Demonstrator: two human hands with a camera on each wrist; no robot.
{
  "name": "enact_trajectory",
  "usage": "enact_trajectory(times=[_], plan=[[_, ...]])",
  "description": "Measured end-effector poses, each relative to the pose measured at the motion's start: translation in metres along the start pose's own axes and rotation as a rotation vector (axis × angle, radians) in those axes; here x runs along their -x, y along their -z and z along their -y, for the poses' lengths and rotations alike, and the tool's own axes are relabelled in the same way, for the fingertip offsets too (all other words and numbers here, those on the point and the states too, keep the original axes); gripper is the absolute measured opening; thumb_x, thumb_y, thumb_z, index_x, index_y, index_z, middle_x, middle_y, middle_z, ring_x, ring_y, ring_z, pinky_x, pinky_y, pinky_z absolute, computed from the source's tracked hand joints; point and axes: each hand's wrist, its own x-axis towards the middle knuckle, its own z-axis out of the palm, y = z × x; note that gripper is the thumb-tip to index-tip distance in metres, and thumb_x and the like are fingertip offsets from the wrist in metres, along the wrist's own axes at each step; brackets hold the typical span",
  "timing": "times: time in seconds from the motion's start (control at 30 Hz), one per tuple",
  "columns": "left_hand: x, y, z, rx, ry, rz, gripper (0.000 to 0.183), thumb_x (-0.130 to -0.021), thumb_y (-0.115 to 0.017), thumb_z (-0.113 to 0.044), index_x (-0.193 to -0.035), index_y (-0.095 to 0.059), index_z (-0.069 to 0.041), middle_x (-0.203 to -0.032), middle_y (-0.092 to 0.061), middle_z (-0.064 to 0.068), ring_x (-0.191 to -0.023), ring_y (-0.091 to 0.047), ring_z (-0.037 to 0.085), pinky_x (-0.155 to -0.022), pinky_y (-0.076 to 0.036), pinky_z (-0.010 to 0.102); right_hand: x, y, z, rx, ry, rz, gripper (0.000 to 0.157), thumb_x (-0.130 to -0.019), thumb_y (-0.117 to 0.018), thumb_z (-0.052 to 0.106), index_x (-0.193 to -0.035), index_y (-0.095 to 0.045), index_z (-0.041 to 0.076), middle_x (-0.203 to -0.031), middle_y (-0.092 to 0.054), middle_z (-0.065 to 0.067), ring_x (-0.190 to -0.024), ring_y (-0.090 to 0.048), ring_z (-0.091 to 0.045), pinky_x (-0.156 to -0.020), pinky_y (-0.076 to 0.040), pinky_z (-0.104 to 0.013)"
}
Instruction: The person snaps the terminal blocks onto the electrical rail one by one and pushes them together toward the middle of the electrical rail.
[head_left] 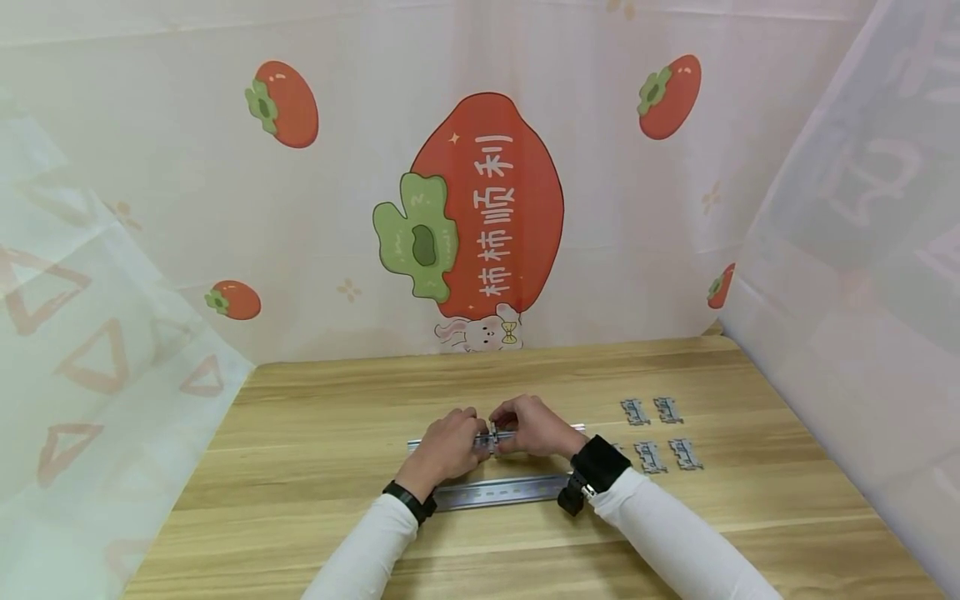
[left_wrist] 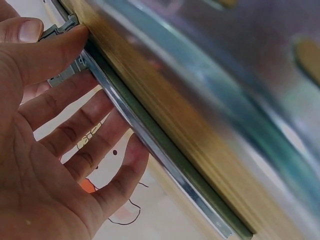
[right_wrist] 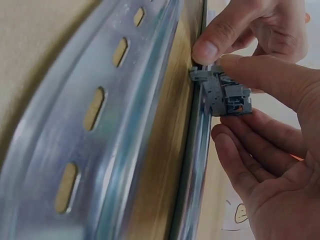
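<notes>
A grey DIN-rail terminal block (right_wrist: 220, 92) sits across the far slim metal rail (left_wrist: 185, 185). My right hand (head_left: 534, 427) pinches it, thumb at its upper side and fingertips below in the right wrist view. On the block's other side is my left hand (head_left: 452, 444), its thumb (left_wrist: 65, 52) and index finger pinching at the block. The remaining left fingers spread along the rail, tips at its edge. Between the hands in the head view, only a narrow part of the block shows.
A second slotted rail (head_left: 502, 492) lies nearer me, its right end behind the right wrist strap (head_left: 600, 464). Several more terminal blocks (head_left: 650, 457) lie in two rows at the right on the wooden table (head_left: 300, 483). A printed curtain (head_left: 337, 192) stands along the back.
</notes>
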Motion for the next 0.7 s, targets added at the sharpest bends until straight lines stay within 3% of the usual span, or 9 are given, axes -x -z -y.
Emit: enact_trajectory(times=[0.2,0.37,0.57,0.7], plan=[[0.0,0.0,0.0,-0.006,-0.003,-0.001,0.024,-0.079,-0.068,-0.035,-0.094,-0.065,-0.017,-0.083,-0.045,-0.006,-0.075,-0.044,0.013,-0.059,-0.04,0.03,0.001,-0.002,-0.001,0.018,-0.001,-0.012,0.047,-0.068,-0.079,0.022,-0.109,-0.062,0.007,-0.1,-0.063,-0.002,-0.092,-0.06,-0.014,-0.079,-0.046,-0.027],[-0.001,0.001,-0.001,-0.003,0.003,0.006,0.023,-0.079,-0.068,-0.035,-0.094,-0.065,-0.017,-0.084,-0.046,-0.006,-0.075,-0.044,0.013,-0.06,-0.04,0.03,0.006,0.003,-0.002,0.026,0.006,-0.011,0.06,-0.068,-0.079,0.03,-0.118,-0.057,0.006,-0.11,-0.06,-0.004,-0.1,-0.057,-0.018,-0.084,-0.044,-0.031],[-0.002,0.0,-0.002,-0.001,0.031,0.028,0.03,-0.08,-0.068,-0.036,-0.102,-0.067,-0.016,-0.09,-0.05,-0.005,-0.08,-0.046,0.014,-0.064,-0.041,0.03,0.017,0.025,-0.007,0.06,-0.029,-0.038,0.069,-0.066,-0.08,0.031,-0.124,-0.053,0.005,-0.12,-0.057,-0.01,-0.109,-0.053,-0.026,-0.09,-0.041,-0.04],[-0.002,-0.002,-0.002,0.0,0.042,0.032,0.032,-0.08,-0.068,-0.036,-0.105,-0.066,-0.016,-0.093,-0.052,-0.005,-0.082,-0.046,0.013,-0.066,-0.042,0.03,0.029,0.049,-0.014,0.19,-0.069,-0.059,0.066,-0.067,-0.08,0.027,-0.123,-0.054,0.005,-0.119,-0.057,-0.009,-0.109,-0.052,-0.026,-0.09,-0.04,-0.04]])
